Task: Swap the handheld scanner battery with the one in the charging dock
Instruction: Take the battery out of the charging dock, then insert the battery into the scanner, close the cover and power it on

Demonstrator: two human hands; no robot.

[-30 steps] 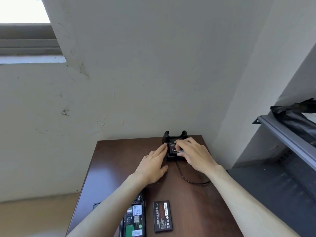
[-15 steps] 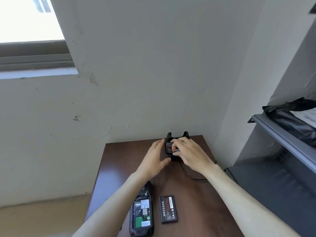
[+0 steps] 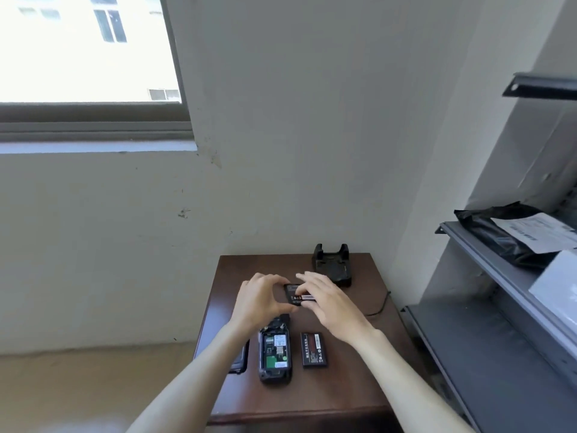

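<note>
Hands meet above the middle of the dark brown wooden desk (image 3: 368, 379), and between them you carry a flat black rectangular battery with a red and white label (image 3: 295, 295). Your left hand (image 3: 260, 300) pinches its left edge, thumb below and fingers curled over the top, while your right hand (image 3: 327, 300) lies across its right end; the grip there is blurred, so I cannot tell whether those fingers clamp the pack or only steady it. Holding it level by the edges looks sensible, since it keeps the contacts clear and lets you turn it to match the bay. Behind your hands, at the back right of the desk, the black plastic charging dock (image 3: 332, 265) stands with its cradle bare, a thin black cable (image 3: 379, 306) trailing off toward the right edge. Near you lies the black handheld scanner (image 3: 274, 354), face down with its battery compartment open and a green board showing. Just beside it on the right rests a second flat black battery with a printed label (image 3: 313, 350), probably the one bound for the dock. A black cover-like piece (image 3: 240, 359) sits half hidden under your left forearm. Nothing blocks the scanner's bay, though your left wrist hangs close over its top end. A grey metal shelf (image 3: 487, 254) to the right holds a black plastic bag (image 3: 499, 235), well apart from the work.
</note>
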